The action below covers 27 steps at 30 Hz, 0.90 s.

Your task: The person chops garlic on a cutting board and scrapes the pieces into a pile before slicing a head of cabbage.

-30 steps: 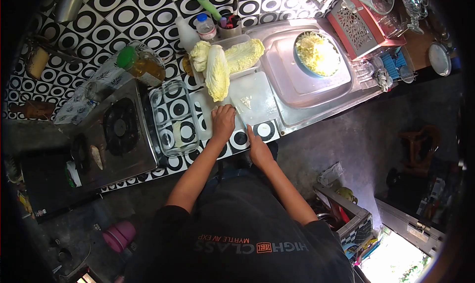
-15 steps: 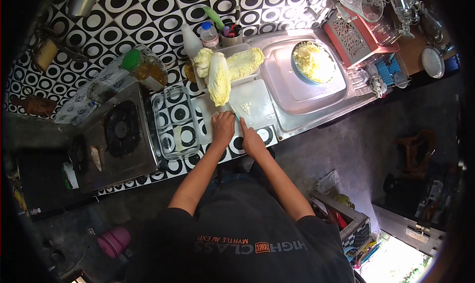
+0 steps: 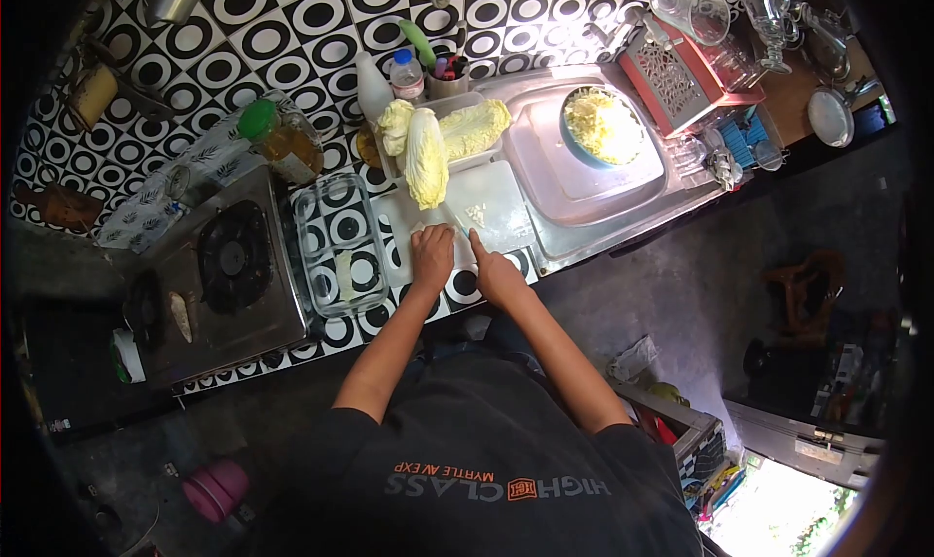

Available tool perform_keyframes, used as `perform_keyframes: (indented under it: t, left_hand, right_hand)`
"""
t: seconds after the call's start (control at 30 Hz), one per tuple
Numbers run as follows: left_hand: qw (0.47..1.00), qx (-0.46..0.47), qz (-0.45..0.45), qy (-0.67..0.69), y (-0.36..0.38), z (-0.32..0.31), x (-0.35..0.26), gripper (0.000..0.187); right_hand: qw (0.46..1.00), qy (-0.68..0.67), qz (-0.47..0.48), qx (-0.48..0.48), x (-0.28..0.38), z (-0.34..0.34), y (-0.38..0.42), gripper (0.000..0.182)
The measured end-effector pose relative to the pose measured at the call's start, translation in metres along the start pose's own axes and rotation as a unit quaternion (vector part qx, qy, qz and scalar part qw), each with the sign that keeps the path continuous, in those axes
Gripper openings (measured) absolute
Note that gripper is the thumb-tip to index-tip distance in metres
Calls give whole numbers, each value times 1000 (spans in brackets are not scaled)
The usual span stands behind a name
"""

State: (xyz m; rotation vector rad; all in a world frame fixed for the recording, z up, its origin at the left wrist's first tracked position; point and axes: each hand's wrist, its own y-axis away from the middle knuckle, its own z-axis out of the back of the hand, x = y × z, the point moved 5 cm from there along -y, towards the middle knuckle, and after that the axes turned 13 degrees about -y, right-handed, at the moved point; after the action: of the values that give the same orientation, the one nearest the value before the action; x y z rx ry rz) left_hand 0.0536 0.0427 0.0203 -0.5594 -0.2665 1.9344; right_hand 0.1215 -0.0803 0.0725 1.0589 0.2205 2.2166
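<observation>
My left hand (image 3: 432,255) rests on the white cutting board (image 3: 504,199), its fingers bent together over something too small to make out. Just right of it, my right hand (image 3: 499,275) is closed around a knife, with the index finger stretched along the top and the blade pointing up the board. Small pale chopped pieces (image 3: 476,214) lie on the board beyond the knife. A napa cabbage (image 3: 426,158) leans over the tray's edge above my left hand, and another cabbage (image 3: 475,129) lies in the tray.
A glass dish (image 3: 341,255) is left of the board, beside the stove (image 3: 233,255). To the right, a bowl of shredded cabbage (image 3: 603,127) stands on the steel sink surface (image 3: 637,192). Bottles (image 3: 407,76) and a red-sided rack (image 3: 671,80) stand farther back.
The whole view has shifted slightly. My right index finger now points more upward along the knife, and my left hand stays beside it on the board.
</observation>
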Motion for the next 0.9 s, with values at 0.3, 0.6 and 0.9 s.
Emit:
perform_keyframes:
  t: [0.3, 0.6, 0.9]
  left_hand:
    - [1000, -14, -10, 2, 1, -1, 0, 17]
    - [999, -28, -19, -16, 3, 0, 0, 17]
    - [999, -14, -28, -34, 4, 1, -1, 15]
  right_hand:
    - [1000, -14, 1, 11, 2, -10, 16, 92]
    - [999, -27, 7, 20, 10, -15, 32, 89]
    - [999, -41, 0, 16, 2, -22, 39, 89]
